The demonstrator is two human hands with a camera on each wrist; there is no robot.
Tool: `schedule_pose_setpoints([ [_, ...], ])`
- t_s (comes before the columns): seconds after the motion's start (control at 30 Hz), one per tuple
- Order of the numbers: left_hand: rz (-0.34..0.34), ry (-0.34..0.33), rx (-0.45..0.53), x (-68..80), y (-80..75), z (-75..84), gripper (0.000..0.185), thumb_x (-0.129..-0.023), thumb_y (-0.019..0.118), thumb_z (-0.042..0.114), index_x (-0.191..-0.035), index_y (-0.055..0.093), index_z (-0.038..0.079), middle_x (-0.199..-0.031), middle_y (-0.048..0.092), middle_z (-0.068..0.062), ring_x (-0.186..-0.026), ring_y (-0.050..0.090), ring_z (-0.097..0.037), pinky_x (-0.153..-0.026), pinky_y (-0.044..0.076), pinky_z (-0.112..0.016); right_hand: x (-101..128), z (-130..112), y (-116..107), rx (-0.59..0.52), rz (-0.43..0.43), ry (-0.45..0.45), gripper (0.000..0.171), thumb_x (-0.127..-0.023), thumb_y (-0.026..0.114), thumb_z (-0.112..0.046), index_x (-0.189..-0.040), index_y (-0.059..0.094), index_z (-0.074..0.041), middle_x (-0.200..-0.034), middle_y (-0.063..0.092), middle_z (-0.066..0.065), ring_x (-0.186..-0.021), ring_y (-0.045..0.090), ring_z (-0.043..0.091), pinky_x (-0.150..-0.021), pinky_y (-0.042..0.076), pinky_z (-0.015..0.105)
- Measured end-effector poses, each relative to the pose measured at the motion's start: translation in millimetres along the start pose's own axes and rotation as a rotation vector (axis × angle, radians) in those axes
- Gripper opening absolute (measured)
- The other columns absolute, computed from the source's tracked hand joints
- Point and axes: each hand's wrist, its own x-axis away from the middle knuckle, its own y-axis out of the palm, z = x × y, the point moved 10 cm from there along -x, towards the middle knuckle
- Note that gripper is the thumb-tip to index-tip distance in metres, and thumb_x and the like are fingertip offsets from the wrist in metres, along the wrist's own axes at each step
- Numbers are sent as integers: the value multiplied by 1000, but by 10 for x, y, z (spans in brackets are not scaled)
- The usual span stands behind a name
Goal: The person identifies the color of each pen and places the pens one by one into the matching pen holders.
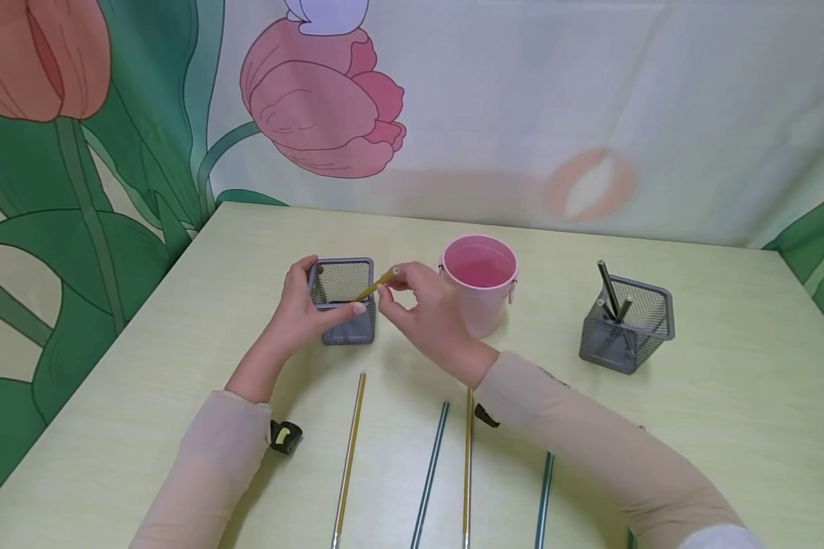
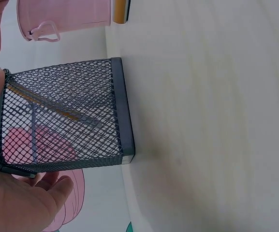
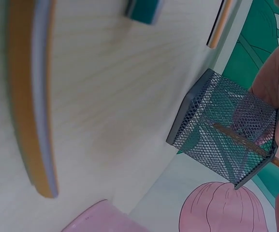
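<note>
My left hand [image 1: 300, 309] grips the rim of a dark mesh pen holder [image 1: 349, 328], which stands upright on the table. Its thumb lies along the near rim, with the other fingers round the far left side. With thumb and fingers, my right hand [image 1: 432, 313] pinches the upper end of a yellow pencil [image 1: 371, 290] above the holder's right edge. The pencil slants down into the holder. Through the mesh in the left wrist view, the lower part of the pencil [image 2: 64, 112] shows inside the holder [image 2: 124, 116].
A pink bucket [image 1: 490, 309] stands just beyond my right hand. Farther right is a second mesh holder [image 1: 607, 354] with several dark pencils [image 1: 609, 290]. Yellow pencils [image 1: 349, 457] and teal pencils [image 1: 430, 473] lie on the table nearer me, some partly under my right arm.
</note>
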Motion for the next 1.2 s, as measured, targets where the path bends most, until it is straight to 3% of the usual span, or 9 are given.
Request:
schedule_pose_setpoints([
  [1.2, -13, -1, 29, -5, 11, -4, 101, -81, 75, 24, -148, 3, -1, -148, 18, -23, -135, 27, -36, -112, 29, -49, 104, 82, 208, -36, -63, 73, 12, -82, 64, -1, -92, 58, 2, -88, 66, 13, -80, 66, 23, -69, 56, 30],
])
